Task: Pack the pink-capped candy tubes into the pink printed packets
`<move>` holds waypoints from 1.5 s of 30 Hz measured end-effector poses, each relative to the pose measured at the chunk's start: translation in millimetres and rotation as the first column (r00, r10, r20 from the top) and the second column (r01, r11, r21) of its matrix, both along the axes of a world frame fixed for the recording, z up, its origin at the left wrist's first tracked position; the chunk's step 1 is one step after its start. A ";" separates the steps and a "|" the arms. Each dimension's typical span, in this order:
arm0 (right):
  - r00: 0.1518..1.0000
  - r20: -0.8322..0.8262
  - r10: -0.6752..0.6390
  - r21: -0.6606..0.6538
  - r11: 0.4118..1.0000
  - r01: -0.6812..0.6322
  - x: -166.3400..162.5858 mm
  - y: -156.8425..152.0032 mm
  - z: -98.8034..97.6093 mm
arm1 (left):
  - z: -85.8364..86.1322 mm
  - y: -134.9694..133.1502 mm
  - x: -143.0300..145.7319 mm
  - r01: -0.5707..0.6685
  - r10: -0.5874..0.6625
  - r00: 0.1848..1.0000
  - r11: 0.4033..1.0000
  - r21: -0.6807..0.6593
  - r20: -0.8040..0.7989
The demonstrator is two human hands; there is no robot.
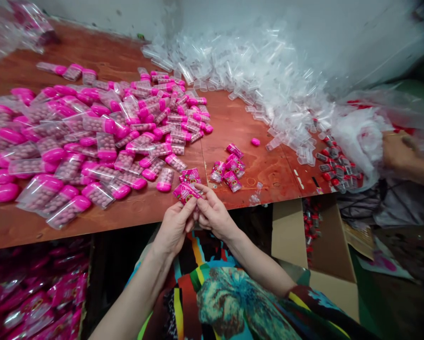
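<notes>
My left hand [174,224] and my right hand [213,212] meet at the near edge of the red-brown table [240,123]. Both pinch a small stack of pink printed sachets [186,186] between fingertips. Several more pink sachets [229,170] lie loose on the table just to the right. A big heap of clear tubes with pink caps, filled with small pink balls [91,137], covers the table's left half. One loose pink cap [255,141] lies apart.
A mound of empty clear tubes [268,71] fills the back right. Red-capped tubes [334,165] lie at the right edge by another person's hand [401,156]. An open cardboard box [318,241] stands below. Pink packs [38,293] fill a bin at lower left.
</notes>
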State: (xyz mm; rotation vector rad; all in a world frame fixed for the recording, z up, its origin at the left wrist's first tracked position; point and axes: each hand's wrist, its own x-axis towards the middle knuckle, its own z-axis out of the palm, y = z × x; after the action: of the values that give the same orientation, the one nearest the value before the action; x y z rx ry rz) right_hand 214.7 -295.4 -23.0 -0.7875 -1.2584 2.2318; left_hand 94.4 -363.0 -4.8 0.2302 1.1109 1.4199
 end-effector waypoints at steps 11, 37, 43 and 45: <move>0.998 -0.008 -0.059 -0.036 0.998 0.058 4.3 -2.5 -11.4 | -1.8 1.1 0.8 -0.058 0.061 0.986 0.998 0.021 -0.158; 0.550 0.655 -0.518 0.702 0.150 -0.696 -20.5 35.8 -11.9 | -8.3 4.0 -13.2 -0.212 0.200 0.904 0.977 0.010 -0.378; 0.766 0.406 -0.498 0.903 0.087 -0.422 -0.8 34.6 -30.9 | -6.8 8.0 -12.7 -0.231 0.215 0.902 0.973 0.001 -0.374; 0.816 0.345 -0.464 0.936 0.110 -0.334 3.2 31.5 -31.8 | -5.4 11.0 -12.8 -0.202 0.185 0.921 0.979 -0.013 -0.344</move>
State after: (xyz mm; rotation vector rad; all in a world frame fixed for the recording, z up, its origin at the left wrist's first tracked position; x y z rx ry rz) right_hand 217.8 -263.9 -54.8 -0.8384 -2.4695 0.4146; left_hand 81.6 -352.0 -10.2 0.3498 1.4853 1.5634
